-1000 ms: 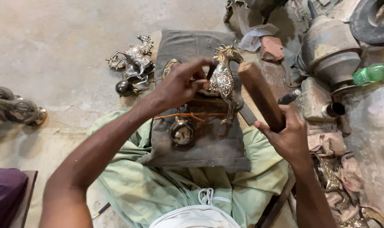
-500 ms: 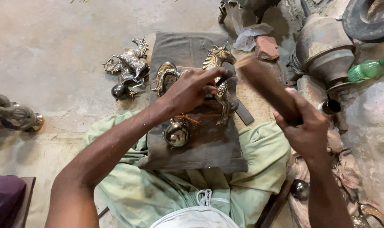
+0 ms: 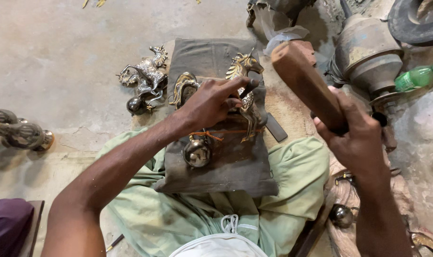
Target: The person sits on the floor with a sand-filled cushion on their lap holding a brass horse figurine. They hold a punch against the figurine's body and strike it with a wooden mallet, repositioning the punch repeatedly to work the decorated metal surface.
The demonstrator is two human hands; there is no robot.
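A concrete floor (image 3: 59,57) fills the view, with the person's green-clothed lap (image 3: 292,190) at the bottom. A grey pad (image 3: 226,162) lies over the lap and reaches out onto the floor. Right of it stand a metal vessel (image 3: 366,54) and a green bottle (image 3: 416,76). The right hand (image 3: 357,138) has its grip shut round a wooden mallet (image 3: 304,83), raised above the pad's right edge. The left hand (image 3: 211,102) grips a small punch (image 3: 248,88), set against a brass horse (image 3: 247,90) lying on the pad. A second horse (image 3: 145,76) lies on the floor just left of the pad. A metal ball (image 3: 197,152) rests on the pad below the left hand.
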